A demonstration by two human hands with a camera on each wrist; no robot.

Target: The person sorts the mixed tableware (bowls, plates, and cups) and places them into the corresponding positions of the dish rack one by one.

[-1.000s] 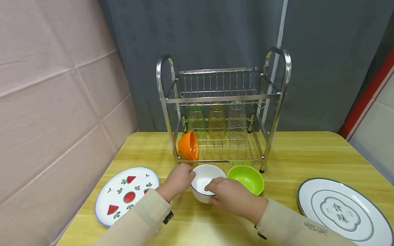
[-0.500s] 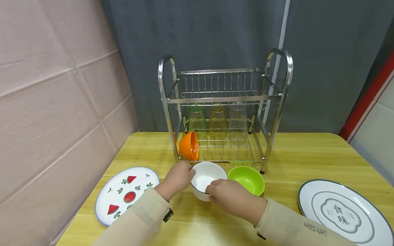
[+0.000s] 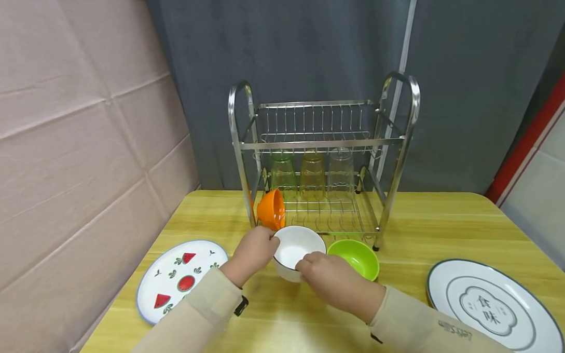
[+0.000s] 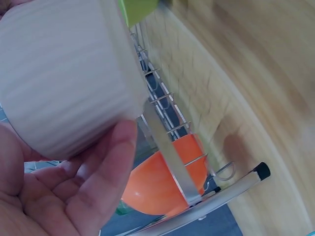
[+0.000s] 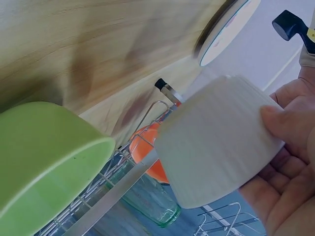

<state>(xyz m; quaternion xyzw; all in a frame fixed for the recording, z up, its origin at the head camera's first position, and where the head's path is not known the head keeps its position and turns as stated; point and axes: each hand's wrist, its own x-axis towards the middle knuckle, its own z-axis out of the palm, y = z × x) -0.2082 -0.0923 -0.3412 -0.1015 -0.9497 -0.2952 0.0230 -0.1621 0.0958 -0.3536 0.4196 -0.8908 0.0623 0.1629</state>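
Both hands hold a white bowl [image 3: 293, 245] with a dark rim, in front of the rack. The left hand [image 3: 253, 252] grips its left side, thumb and fingers at the rim; the left wrist view shows the fingers [image 4: 106, 182] around the bowl's wall [image 4: 64, 73]. At the near right rim, the right hand [image 3: 337, 282] pinches the bowl, and in the right wrist view its fingers lie against the ribbed outside [image 5: 216, 142]. Just right of the bowl stands a green bowl [image 3: 354, 256]. An orange bowl [image 3: 272, 209] sits tilted on its side in the rack's lower left.
A two-tier metal rack [image 3: 321, 144] stands at the back, with green, yellow and clear glasses [image 3: 341, 173] upside down on its lower tier. A watermelon-patterned plate [image 3: 167, 276] lies on the table at left, a large white plate [image 3: 497, 308] at right.
The white bowl has risen slightly and moved toward the rack, with both hands still gripping it. The other dishes keep their places.
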